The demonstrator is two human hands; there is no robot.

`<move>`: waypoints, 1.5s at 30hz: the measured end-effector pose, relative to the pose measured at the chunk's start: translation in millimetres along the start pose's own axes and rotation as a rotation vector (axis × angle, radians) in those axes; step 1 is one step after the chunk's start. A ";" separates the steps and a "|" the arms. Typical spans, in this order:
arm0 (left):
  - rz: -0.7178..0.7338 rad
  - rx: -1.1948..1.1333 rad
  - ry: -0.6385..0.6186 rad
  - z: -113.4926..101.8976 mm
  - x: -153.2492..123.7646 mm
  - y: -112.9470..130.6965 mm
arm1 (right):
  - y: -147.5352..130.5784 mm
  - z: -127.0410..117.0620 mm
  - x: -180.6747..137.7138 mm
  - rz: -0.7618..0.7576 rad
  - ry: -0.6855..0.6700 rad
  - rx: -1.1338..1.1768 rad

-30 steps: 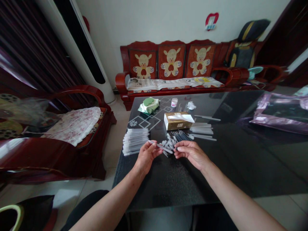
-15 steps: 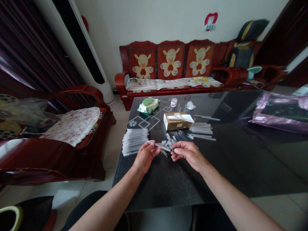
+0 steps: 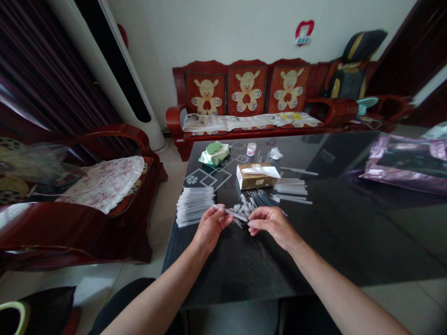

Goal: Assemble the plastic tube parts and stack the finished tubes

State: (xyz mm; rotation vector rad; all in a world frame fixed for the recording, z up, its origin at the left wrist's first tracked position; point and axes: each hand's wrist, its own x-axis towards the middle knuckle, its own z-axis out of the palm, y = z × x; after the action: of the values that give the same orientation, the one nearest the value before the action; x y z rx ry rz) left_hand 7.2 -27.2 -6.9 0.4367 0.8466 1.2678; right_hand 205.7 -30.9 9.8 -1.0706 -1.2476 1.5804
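Slim translucent tube (image 3: 234,215): ctr of frame, above dark counter (image 3: 251,274), tilted down to R. L-hand grip (image 3: 210,228) narrow, pinching tube nr its upper-L end. R-hand grip (image 3: 270,225) nr tube's lower-R end, fingers bunched; can't tell if closed on anything. Similar tubes (image 3: 195,207) in row, L of ctr; small pale pcs (image 3: 246,204) heaped betw. hands. Est.: v. light, fairly stiff plastic, smooth, prob. slips/rolls; thin wall may dent. Best hold: mid-barrel, light pinch, ends free.
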 end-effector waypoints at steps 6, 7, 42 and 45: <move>0.057 0.053 -0.027 -0.4 0.1 -1.4 | 0.0 1.2 -0.7 0.000 -0.005 -0.006; 0.066 0.058 -0.031 -0.7 0.1 -1.6 | 0.5 1.1 -0.7 -0.001 -0.005 -0.007; 0.223 0.113 -0.038 1.4 -4.1 -4.5 | 3.5 4.3 -1.3 0.032 0.081 0.059; 0.227 0.109 -0.021 0.9 -3.4 -4.2 | 2.7 4.8 -1.3 0.050 0.064 0.099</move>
State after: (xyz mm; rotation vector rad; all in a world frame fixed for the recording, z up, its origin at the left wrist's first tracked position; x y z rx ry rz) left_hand 10.4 -31.5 -8.2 0.6466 0.8694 1.4270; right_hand 201.2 -33.9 8.0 -1.0879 -1.0959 1.6155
